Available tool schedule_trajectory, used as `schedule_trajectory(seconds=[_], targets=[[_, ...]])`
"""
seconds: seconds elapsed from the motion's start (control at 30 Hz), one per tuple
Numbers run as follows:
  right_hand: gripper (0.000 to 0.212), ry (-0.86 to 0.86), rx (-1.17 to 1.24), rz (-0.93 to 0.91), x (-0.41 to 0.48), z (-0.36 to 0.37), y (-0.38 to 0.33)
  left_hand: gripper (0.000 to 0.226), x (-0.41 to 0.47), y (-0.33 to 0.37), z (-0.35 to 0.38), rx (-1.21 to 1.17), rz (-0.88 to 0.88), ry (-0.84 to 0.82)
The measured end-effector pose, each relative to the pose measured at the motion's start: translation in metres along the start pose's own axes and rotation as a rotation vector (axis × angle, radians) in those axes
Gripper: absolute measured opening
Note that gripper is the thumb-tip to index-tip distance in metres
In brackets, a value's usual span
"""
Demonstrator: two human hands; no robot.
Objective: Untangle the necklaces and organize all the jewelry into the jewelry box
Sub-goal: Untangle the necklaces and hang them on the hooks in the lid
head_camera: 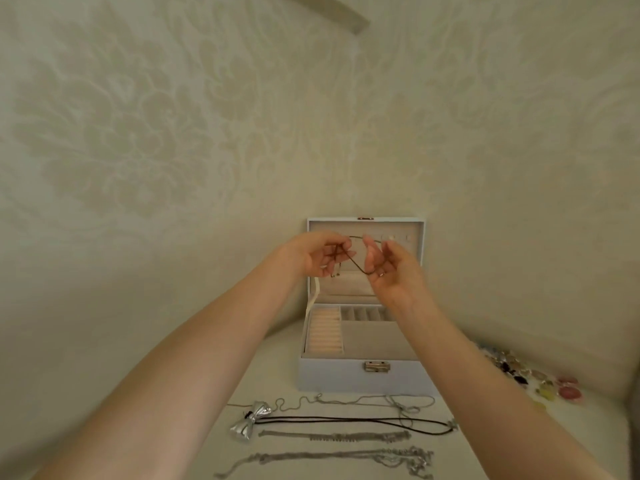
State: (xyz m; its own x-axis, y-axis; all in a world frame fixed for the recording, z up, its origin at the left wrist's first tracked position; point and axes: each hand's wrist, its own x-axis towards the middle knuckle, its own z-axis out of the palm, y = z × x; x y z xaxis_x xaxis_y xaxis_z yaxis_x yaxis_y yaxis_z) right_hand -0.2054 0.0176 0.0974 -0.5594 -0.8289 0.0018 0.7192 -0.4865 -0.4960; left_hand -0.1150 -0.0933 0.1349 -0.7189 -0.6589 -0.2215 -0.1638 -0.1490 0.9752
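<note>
Before the velvet-lined box (346,379) — a thin, dark, looping cord (354,263)

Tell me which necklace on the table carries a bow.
The black cord necklace; a silver bow sits at its left end. The others are silver chains.

Necklaces (346,424) lie before the jewelry box (360,375); trinkets (540,382) lie right of it.

Blurred colourful jewelry pile (540,384) at right, single pieces indistinguishable
</note>
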Motion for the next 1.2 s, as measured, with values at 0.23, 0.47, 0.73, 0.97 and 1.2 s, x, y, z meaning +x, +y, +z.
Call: schedule_trajectory(seconds=[0.23, 0.47, 0.73, 0.97, 1.2], targets=[[0.028, 0.233, 0.138, 0.047, 0.019, -0.036, 0.023, 0.009, 0.014, 0.015, -0.014, 0.305, 0.161, 0.001], [0.021, 0.274, -0.534, 0.156, 0.04, -0.046, 0.027, 0.013, 0.028, 0.027, -0.031, 0.561, 0.325, 0.042], [0.033, -0.054, -1.401, -0.384, 0.076, -0.008, 0.02, 0.012, 0.059, 0.028, -0.042, 1.193, 0.569, 0.155], [0.023, -0.222, -1.096, -0.198, 0.103, 0.011, 0.032, 0.006, 0.071, 0.011, -0.046, 1.031, 0.693, 0.204], [0.011, -0.142, -1.059, -0.196, 0.115, 0.0, 0.035, 0.01, 0.077, -0.011, -0.048, 0.944, 0.597, 0.382]])
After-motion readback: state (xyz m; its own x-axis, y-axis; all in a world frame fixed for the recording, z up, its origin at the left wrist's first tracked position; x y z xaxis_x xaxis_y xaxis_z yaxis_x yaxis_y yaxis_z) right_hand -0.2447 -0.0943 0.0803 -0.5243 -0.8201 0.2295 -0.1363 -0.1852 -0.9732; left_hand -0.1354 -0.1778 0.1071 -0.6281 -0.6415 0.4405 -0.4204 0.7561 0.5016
